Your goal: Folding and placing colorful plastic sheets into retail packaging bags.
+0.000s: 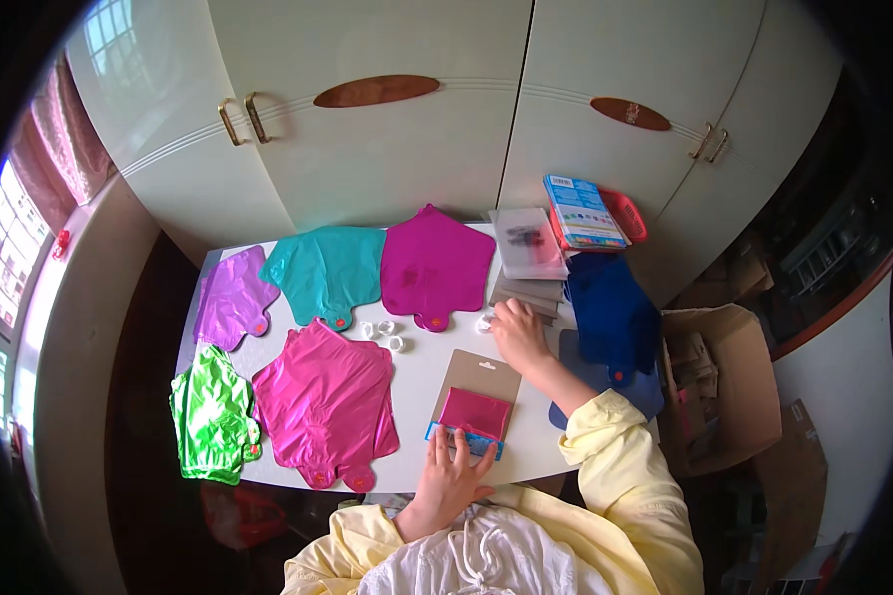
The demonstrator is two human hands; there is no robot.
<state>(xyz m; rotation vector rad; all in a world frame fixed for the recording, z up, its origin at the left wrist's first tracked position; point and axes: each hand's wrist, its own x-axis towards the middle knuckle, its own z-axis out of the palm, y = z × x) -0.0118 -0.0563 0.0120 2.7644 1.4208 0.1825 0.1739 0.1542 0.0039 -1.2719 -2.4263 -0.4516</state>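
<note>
My left hand (448,478) lies with spread fingers on the lower end of a grey-brown hang card (478,370). Its fingertips rest by a blue strip (481,445) and a folded shiny pink piece (474,412) that lie on the card. Further up, my right hand (519,332) has its fingers bent down at a small white roll (484,323), beside a stack of grey cards (528,291). The fingertips are partly hidden, but they appear closed on the roll. Several similar white rolls (397,344) sit to the left.
Flat foil balloons surround the work: pink (322,402), green (211,416), purple (236,296), teal (325,273), magenta (437,266) and dark blue (613,312). Clear bags (529,243), printed cards (585,210) and a red basket (625,216) stand at back right. A cardboard box (744,387) is right of the table.
</note>
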